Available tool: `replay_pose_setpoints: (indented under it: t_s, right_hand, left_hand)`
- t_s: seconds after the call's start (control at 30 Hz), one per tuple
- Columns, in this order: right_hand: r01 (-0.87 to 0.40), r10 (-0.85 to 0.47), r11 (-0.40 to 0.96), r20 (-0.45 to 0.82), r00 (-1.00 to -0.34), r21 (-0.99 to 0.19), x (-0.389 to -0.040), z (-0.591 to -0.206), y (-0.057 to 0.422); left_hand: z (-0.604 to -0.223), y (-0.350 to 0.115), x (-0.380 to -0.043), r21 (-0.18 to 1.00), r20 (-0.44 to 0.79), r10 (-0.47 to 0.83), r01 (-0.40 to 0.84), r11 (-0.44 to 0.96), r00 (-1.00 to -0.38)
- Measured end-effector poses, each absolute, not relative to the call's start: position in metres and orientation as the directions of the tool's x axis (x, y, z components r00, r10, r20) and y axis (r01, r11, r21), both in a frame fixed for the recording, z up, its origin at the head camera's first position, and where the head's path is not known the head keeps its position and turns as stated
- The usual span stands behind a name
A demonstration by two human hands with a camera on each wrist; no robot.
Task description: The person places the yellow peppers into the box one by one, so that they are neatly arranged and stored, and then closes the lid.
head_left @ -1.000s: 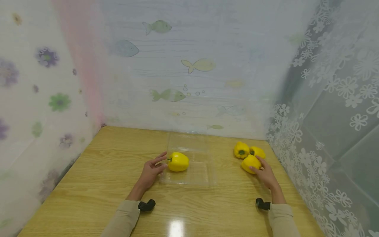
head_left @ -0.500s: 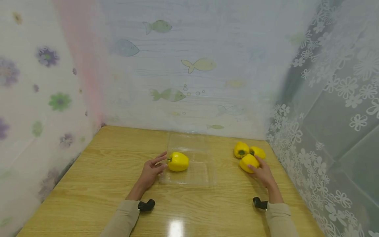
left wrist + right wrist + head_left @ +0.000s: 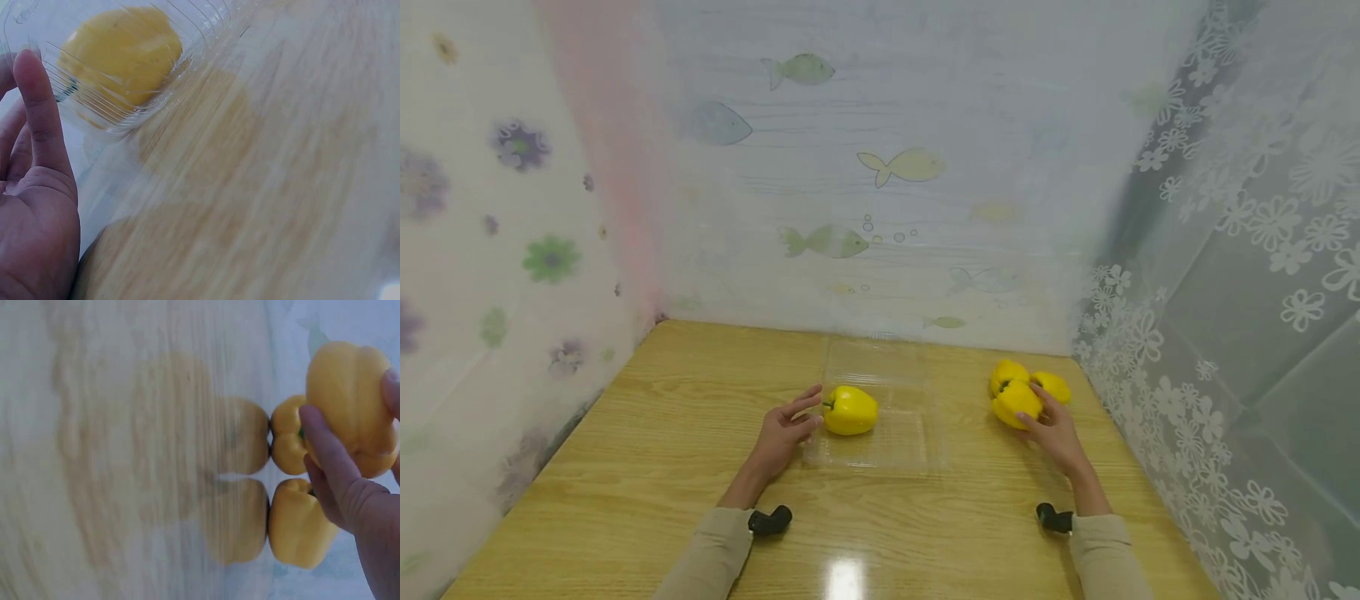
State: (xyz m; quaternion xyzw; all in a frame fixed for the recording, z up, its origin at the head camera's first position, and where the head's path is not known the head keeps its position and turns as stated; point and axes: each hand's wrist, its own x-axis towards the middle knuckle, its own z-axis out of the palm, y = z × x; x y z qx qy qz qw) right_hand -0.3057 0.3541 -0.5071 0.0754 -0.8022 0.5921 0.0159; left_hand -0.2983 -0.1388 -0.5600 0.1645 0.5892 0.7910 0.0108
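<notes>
My right hand (image 3: 1060,437) grips a yellow bell pepper (image 3: 1015,403) between thumb and fingers. In the right wrist view this held pepper (image 3: 349,387) is off the table, in front of two more yellow peppers. One of those (image 3: 1007,375) is partly hidden behind it in the head view; the other (image 3: 1054,387) lies just to the right. A clear plastic clamshell box (image 3: 902,450) sits mid-table with its lid folded back. Inside, at its left, lies a yellow bell pepper (image 3: 850,410), stem leftward. My left hand (image 3: 781,440) rests at the box's left wall, fingers extended.
The wood-grain table (image 3: 662,450) meets a fish-printed curtain (image 3: 880,275) at the back. Flowered sheets hang on the left (image 3: 550,258) and right (image 3: 1262,333). A black wrist device (image 3: 771,521) sits on the left cuff, another (image 3: 1054,518) on the right.
My right hand has moved left with the pepper, which has risen and now overlaps the back pepper in the head view. The left hand and the box have stayed in place.
</notes>
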Motion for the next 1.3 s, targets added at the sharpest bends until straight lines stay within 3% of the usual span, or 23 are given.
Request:
replay_pose_setpoints:
  t_s: [0.33, 1.3]
  right_hand:
    - [-0.253, -0.167, 0.23, 0.218, -0.962, -0.94, -0.309, -0.51, 0.343]
    - [-0.272, -0.263, 0.175, 0.221, -0.939, -0.946, -0.305, -0.503, 0.304]
  left_hand:
    - [-0.56, -0.139, -0.298, 0.941, 0.239, 0.208, 0.174, -0.289, -0.949]
    - [-0.56, -0.14, -0.299, 0.946, 0.227, 0.199, 0.168, -0.276, -0.953]
